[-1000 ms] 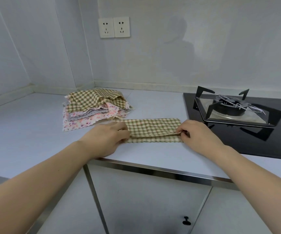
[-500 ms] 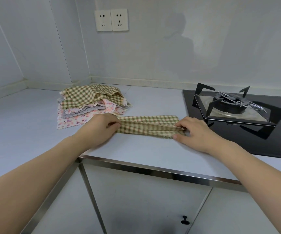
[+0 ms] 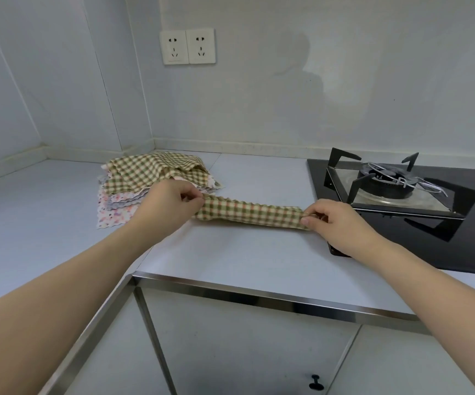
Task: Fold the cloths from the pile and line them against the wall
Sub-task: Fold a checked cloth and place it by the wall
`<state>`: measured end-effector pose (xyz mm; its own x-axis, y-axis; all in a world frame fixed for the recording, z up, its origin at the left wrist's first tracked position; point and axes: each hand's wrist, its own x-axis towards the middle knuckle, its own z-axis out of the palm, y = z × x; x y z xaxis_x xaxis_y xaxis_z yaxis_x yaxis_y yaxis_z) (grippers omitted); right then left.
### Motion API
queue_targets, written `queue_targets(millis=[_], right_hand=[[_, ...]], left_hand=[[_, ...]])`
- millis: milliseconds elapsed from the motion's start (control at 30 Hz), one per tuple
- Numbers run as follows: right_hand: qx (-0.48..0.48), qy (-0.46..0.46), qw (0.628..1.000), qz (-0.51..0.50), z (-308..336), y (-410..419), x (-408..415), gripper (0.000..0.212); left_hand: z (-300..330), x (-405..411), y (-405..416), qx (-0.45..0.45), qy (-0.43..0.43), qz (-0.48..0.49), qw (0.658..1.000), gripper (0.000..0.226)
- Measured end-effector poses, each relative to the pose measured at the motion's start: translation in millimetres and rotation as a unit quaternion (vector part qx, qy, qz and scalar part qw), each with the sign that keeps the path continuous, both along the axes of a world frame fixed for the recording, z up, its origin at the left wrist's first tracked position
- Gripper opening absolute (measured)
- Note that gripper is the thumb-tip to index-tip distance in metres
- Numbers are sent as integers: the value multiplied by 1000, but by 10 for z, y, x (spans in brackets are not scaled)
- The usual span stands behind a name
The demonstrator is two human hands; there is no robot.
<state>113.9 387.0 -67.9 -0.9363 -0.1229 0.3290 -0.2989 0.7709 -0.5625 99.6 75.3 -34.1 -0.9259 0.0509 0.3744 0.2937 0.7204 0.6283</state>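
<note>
A green-and-cream checked cloth point(image 3: 250, 212), folded into a narrow strip, stretches across the counter between my hands. My left hand point(image 3: 165, 203) pinches its left end, and my right hand point(image 3: 336, 223) pinches its right end. Behind my left hand lies the pile of cloths point(image 3: 145, 175), with a checked one on top and pink flowered and grey ones under it. The back wall point(image 3: 259, 109) rises behind the counter.
A black gas hob point(image 3: 401, 195) with a pan support sits right of the cloth, close to my right hand. The pale counter point(image 3: 245, 258) ends in a metal front edge. Two wall sockets point(image 3: 188, 47) hang above the pile.
The strip has been folded narrower and now sits slightly raised between my hands. Both hands shifted a little away from me, still holding its ends.
</note>
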Motion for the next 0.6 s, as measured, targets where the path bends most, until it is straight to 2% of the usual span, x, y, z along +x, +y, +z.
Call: queue_targets(millis=[100,233,367,467,600], right_hand=[[-3,20,1000,0,189,35,72,5],[-12,20,1000,-7,525,47,185,14],[-125,27,992,1,791,88,333,11],[-218,1,976,27,872,117,417,5],[-219,2,975,24,962,107,586,12]], left_hand=[[134,68,-3,-37,36,6,999,8],[350,173,-18,-52,70,4,996,10],[553,350,-17,-57,59,5,997,9],[666,494,-33,-52,66,8,996,15],[805,698,-66,-58,66,3,996,16]])
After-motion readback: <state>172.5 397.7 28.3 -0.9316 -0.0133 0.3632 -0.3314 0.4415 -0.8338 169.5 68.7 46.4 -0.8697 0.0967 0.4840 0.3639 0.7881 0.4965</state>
